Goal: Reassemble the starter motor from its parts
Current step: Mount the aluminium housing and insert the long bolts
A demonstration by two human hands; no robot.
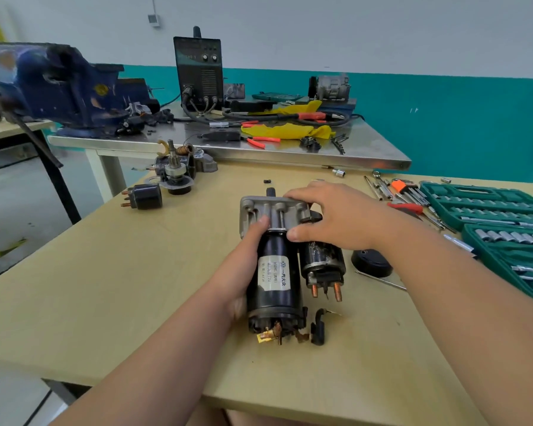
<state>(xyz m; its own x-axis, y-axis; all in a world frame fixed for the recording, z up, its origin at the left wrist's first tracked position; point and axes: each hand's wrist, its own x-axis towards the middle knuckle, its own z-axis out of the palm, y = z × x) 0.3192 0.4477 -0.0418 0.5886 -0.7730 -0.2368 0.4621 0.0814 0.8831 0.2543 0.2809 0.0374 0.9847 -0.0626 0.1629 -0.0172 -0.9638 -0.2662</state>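
Left hand [243, 265] grips motor body [277, 272], right hand [330, 216] clasps grey housing [268, 210], seating them. Next I'd fit black cap [371, 262], near end.

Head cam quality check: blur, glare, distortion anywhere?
Head view: soft, even light, faint shadows beside the motor; vise at the left edge is smeared and out of focus; steel table has a dull sheen, no harsh glare; wide-angle lens bows its front edge; motor label is fairly sharp at centre.
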